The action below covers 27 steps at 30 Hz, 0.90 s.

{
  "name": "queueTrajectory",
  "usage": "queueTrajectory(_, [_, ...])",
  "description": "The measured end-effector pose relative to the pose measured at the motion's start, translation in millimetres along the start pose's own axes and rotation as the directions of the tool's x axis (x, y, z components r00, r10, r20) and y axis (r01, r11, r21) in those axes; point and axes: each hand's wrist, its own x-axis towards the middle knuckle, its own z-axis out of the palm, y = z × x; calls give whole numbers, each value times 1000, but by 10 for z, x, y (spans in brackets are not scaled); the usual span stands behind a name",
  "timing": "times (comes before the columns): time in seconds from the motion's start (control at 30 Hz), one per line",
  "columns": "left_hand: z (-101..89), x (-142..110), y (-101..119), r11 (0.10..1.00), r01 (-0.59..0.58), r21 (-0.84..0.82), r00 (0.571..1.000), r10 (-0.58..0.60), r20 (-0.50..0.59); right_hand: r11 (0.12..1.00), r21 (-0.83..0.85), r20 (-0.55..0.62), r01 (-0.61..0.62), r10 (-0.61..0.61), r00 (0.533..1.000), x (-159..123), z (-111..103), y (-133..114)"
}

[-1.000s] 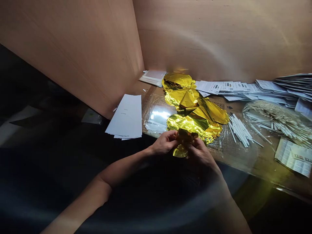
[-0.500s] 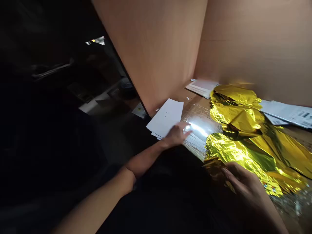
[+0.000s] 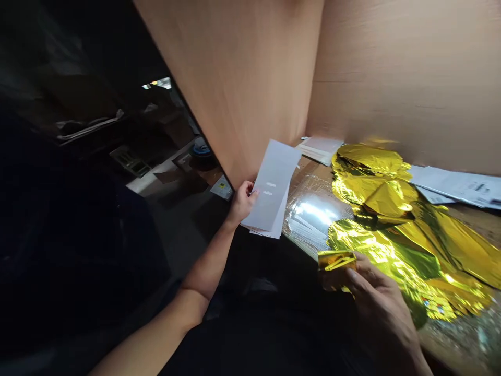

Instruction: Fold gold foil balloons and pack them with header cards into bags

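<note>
Left hand point(image 3: 241, 202) has a small stack of white paper sheets point(image 3: 273, 183) pinched up off the table, tilted, fingers point(image 3: 250, 190) together on the bottom edge and the thumb around the same corner. There are a couple of small gray marks printed on the top sheet, too small to read. Just past those fingers, the sheets nearly reach a tan board panel point(image 3: 235, 78).

Right hand point(image 3: 378, 297) is holding a folded gold foil balloon point(image 3: 336, 261), with the thumb point(image 3: 354, 277) pressed on it. The other fingers are down in shadow, so I can't really tell how they sit, but the foil is clearly gripped.

Right beyond those right fingers there's a big heap of gold foil balloons point(image 3: 371, 188), lying on clear plastic wrap point(image 3: 313, 209) over the tabletop. Further out from the left fingers, toward the corner, sits a flat stack of paper point(image 3: 319, 149). Past the heap on the right are printed sheets point(image 3: 457, 188).
</note>
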Motion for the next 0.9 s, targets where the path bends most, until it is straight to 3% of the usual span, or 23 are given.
queueTrajectory(0.1, [355,-417,314,907,135,-399,973,-46,225,973,227,-161,31,6,987,80,272,-84])
queueTrajectory(0.23, [857,-1015,633,642,425,-638,859,-64,508,998,39,-250,41,-30,968,155,318,-202])
queueTrajectory(0.3, [985,-1122,645,529,575,-625,759,-59,649,994,-112,-259,-15,-14,966,94,214,-235])
queueTrajectory(0.37, [1057,-1086,564,467,720,-513,611,-76,788,948,-311,-256,-63,-19,967,3,79,-255])
queueTrajectory(0.47, [1154,-955,422,523,795,-309,410,-88,908,769,-631,-230,-105,-56,972,-84,-107,-272])
queueTrajectory(0.57, [1267,-926,451,636,741,-215,322,-55,945,580,-801,-206,-146,-38,978,-86,-223,-273])
queueTrajectory(0.63, [1325,-961,572,747,649,-145,267,-44,963,551,-824,-164,-129,-15,986,-85,-281,-273])
queueTrajectory(0.7, [1359,-998,705,852,519,-73,216,-49,975,609,-788,-110,-98,17,994,-113,-356,-285])
queueTrajectory(0.8, [1381,-997,826,902,431,-38,193,-51,980,814,-577,16,-69,96,995,-219,-537,-325])
queueTrajectory(0.9, [1415,-929,857,931,356,-82,179,18,984,947,-257,80,-191,218,973,-351,-720,-340])
